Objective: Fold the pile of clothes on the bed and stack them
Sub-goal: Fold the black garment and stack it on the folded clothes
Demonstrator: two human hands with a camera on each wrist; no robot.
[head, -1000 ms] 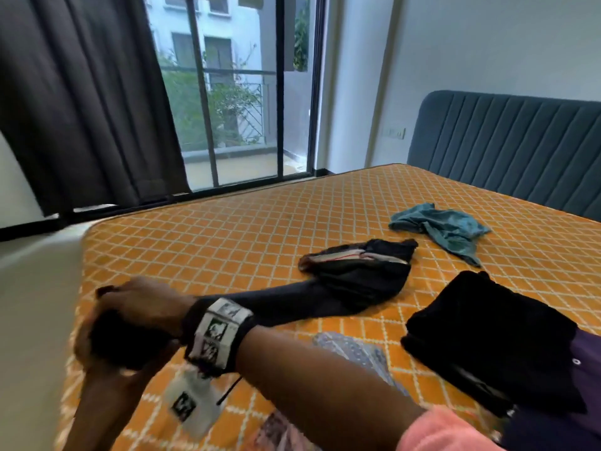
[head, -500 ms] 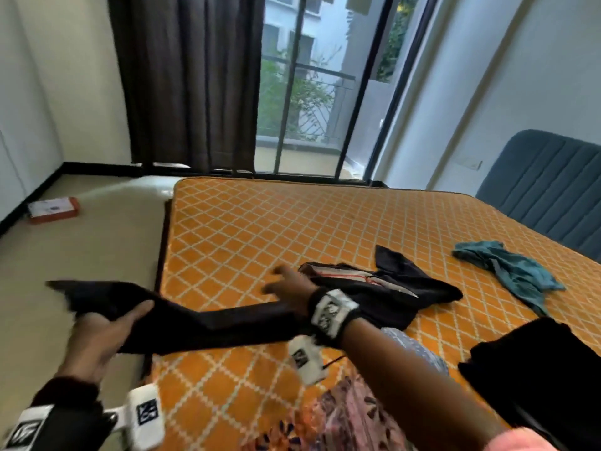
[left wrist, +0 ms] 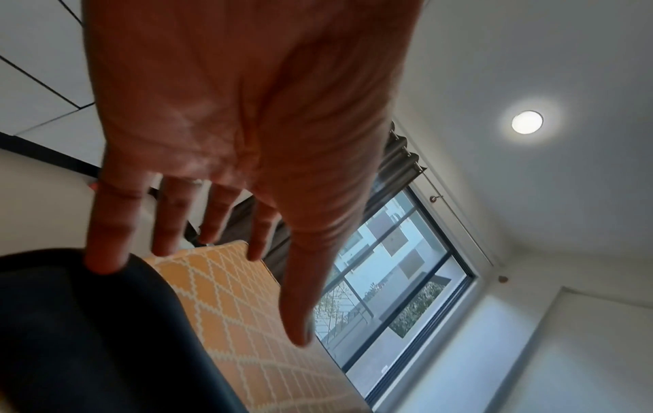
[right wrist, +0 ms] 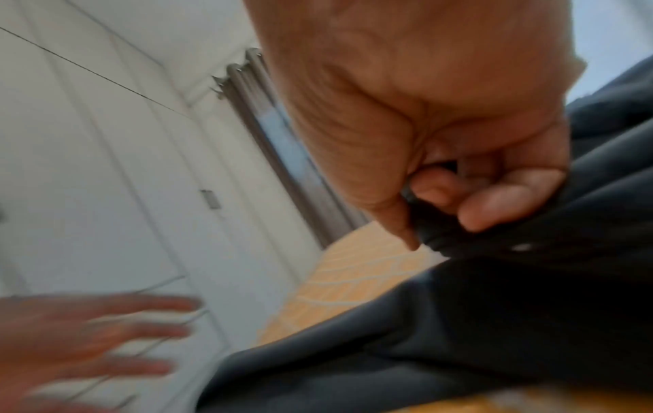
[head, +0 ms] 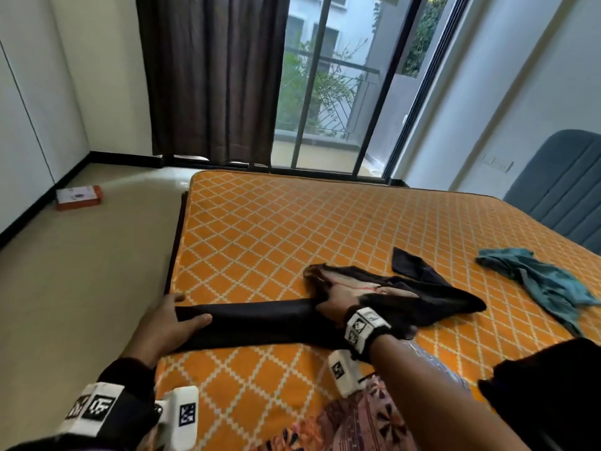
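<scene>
A long black garment lies on the orange mattress, one leg stretched left toward the bed's edge. My left hand rests on the end of that leg with straight, spread fingers; in the left wrist view only the little finger touches the dark cloth. My right hand grips the bunched waist part. In the right wrist view its curled fingers pinch a fold of the black cloth.
A crumpled teal garment lies further right. A folded black pile sits at the near right and a patterned cloth at the near edge. A blue headboard is on the right, and an orange box on the floor.
The black leg, held in the air beyond the bed's edge, now lies flat on the mattress. My left hand has opened onto it. My right hand has moved to the waist part.
</scene>
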